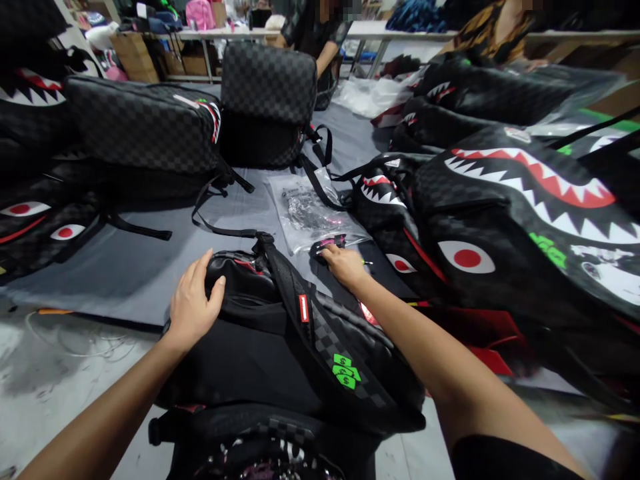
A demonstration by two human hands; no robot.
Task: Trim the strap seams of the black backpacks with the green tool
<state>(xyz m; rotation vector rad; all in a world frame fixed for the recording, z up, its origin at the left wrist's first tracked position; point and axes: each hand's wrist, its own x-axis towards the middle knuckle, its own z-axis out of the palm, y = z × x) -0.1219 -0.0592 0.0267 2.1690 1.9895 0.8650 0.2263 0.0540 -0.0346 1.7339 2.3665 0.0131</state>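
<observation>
The left hand lies spread, fingers apart, on top of the black backpack, which sits on the table right before the person. Just beyond the backpack, the right hand bunches its fingertips on a small pink-marked piece at the edge of a clear plastic bag. I cannot tell whether the piece is truly pinched. A loose hold could drop it or drag the slippery bag along.
</observation>
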